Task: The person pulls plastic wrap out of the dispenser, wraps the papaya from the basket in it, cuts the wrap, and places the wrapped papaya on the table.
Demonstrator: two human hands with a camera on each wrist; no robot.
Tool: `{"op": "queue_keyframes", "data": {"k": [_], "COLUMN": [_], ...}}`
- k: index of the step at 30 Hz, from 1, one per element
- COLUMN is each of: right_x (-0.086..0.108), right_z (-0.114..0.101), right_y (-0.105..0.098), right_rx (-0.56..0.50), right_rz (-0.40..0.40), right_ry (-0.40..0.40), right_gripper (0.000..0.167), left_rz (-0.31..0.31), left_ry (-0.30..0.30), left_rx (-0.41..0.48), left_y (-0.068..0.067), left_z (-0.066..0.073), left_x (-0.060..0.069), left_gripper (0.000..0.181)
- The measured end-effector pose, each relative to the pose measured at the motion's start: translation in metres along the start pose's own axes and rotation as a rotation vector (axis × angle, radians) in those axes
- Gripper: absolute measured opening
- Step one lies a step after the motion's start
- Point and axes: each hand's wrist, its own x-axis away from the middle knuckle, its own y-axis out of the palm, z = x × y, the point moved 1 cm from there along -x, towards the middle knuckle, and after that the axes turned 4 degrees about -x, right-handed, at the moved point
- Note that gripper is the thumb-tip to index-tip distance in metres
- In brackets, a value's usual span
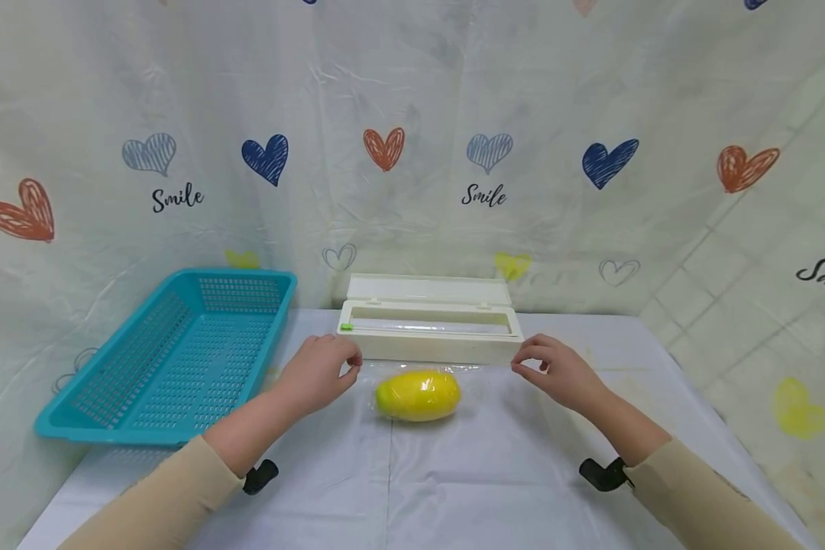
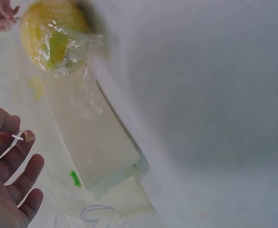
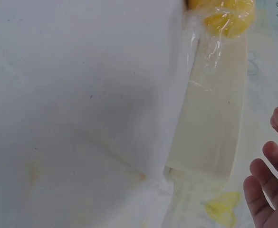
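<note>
A yellow fruit point(image 1: 418, 396) with a green end, mango-like in shape, lies on the table in front of a white cling film dispenser point(image 1: 433, 347). Clear cling film point(image 2: 89, 88) covers the fruit, crinkled and shiny. My left hand point(image 1: 321, 372) is to the left of the fruit, pinching a bit of film between thumb and index finger, the other fingers loosely bent. On the other side, my right hand point(image 1: 557, 372) has thumb and index finger brought together at the film's right side; a small bit of film shows at its fingertips in the left wrist view.
The dispenser's lid point(image 1: 429, 289) stands raised at the back, and a green slider point(image 1: 347, 327) sits at its left end. A blue plastic basket point(image 1: 264, 359) is at the table's left. A heart-patterned sheet point(image 1: 426, 214) hangs behind the white-covered table point(image 1: 481, 489).
</note>
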Motion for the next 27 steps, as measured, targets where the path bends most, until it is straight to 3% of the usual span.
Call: {"op": "queue_keyframes", "data": {"k": [9, 19, 27], "right_x": [0.005, 0.004, -0.003], "right_z": [0.002, 0.007, 0.006], "right_y": [-0.003, 0.004, 0.016], "right_rx": [-0.009, 0.059, 0.222], "right_rz": [-0.06, -0.185, -0.219], "right_ry": [-0.012, -0.002, -0.221], "right_gripper": [0.013, 0.01, 0.015], "left_rz": [0.001, -0.029, -0.056], "left_ry": [-0.021, 0.032, 0.055], "left_rx": [0.051, 0.025, -0.01], "left_y": [0.0, 0.012, 0.023], "left_z": [0.012, 0.022, 0.023], "left_x": [0.02, 0.035, 0.034], "left_gripper": [0.004, 0.009, 0.013]}}
